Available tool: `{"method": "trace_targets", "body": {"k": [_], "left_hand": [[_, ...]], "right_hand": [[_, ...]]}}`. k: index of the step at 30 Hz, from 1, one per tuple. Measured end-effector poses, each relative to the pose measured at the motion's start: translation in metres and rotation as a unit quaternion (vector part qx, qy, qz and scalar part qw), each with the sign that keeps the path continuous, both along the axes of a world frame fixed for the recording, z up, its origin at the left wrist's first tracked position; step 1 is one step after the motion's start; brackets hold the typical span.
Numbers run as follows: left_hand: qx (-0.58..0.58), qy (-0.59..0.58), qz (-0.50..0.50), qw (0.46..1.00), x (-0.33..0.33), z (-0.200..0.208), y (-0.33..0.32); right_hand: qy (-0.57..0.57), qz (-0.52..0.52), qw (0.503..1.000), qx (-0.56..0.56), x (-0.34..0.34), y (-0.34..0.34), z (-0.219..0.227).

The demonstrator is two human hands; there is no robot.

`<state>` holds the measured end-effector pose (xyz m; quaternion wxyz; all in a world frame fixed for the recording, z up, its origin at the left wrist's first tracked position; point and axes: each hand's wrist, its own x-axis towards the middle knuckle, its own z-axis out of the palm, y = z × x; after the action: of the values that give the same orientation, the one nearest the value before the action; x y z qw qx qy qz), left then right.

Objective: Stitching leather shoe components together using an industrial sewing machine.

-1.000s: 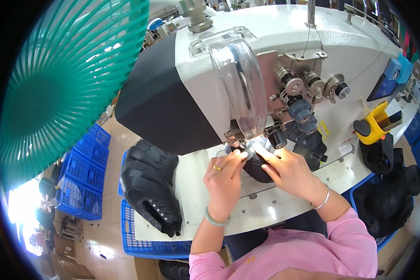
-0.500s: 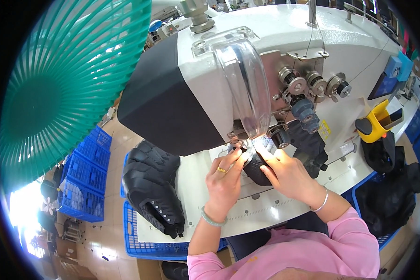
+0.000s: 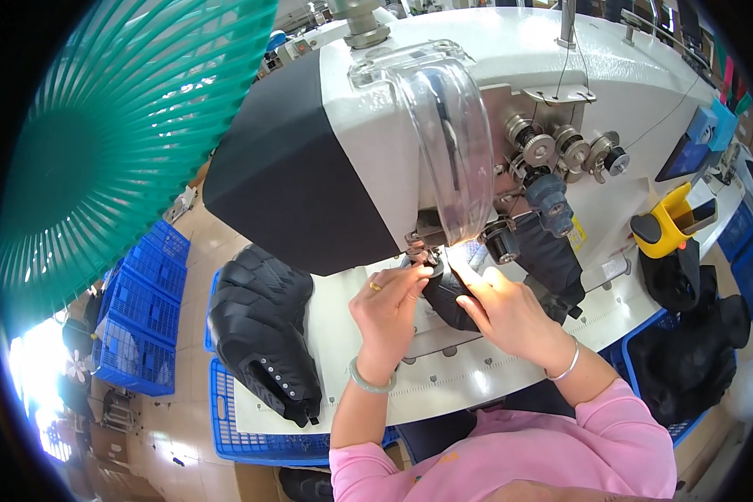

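Under the needle area of a white sewing machine [image 3: 368, 125] lies a black shoe upper [image 3: 452, 303], its far end hidden by the machine's head and my fingers. My left hand [image 3: 385, 309], with a ring on one finger, pinches the upper's left edge beside the presser foot [image 3: 420, 249]. My right hand [image 3: 514, 311] grips the upper's right side, index finger stretched toward the needle and thumb on the near part. Left of my left hand, nested black shoe uppers [image 3: 263, 335] with eyelets rest on the white table [image 3: 443, 368].
A large green fan guard [image 3: 100, 167] fills the upper left. Blue crates [image 3: 142, 335] are stacked on the floor. Below the table's left end is a blue basket [image 3: 226, 427]; at right another holds black pieces [image 3: 686, 360]. A yellow holder [image 3: 665, 226] stands on the machine's right.
My left hand has shifted slightly left and its fingers have drawn together at the upper's edge. My right hand stays on the upper. The whole view has shifted a little.
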<state>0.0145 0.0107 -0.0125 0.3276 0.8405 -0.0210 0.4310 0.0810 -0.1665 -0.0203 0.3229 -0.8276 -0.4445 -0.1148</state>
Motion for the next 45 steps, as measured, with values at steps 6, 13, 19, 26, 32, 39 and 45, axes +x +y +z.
{"method": "trace_targets", "body": {"k": [6, 13, 19, 26, 32, 39, 45], "left_hand": [[0.148, -0.048, 0.006, 0.988, -0.002, -0.001, 0.002], [0.159, -0.079, -0.004, 0.984, 0.002, -0.004, 0.005], [0.157, -0.072, -0.014, 0.985, 0.004, 0.001, 0.008], [0.169, -0.054, -0.023, 0.984, 0.006, 0.004, 0.013], [0.008, -0.009, -0.042, 0.999, 0.009, -0.003, 0.016], [0.145, -0.057, -0.030, 0.987, 0.007, 0.001, 0.012], [0.213, -0.069, 0.005, 0.975, 0.004, 0.003, 0.006]], "right_hand": [[0.017, 0.008, 1.000, 0.005, 0.004, 0.000, 0.003], [0.037, 0.020, 0.999, 0.024, 0.007, 0.002, 0.002], [0.014, 0.024, 0.999, 0.043, 0.011, 0.005, 0.007], [-0.014, -0.013, 0.999, -0.027, 0.014, -0.001, 0.016], [-0.007, 0.007, 0.999, -0.040, 0.020, -0.002, 0.020], [0.010, 0.002, 0.997, -0.072, 0.024, -0.003, 0.024], [-0.025, 0.058, 0.997, -0.035, 0.046, -0.003, 0.025]]}}
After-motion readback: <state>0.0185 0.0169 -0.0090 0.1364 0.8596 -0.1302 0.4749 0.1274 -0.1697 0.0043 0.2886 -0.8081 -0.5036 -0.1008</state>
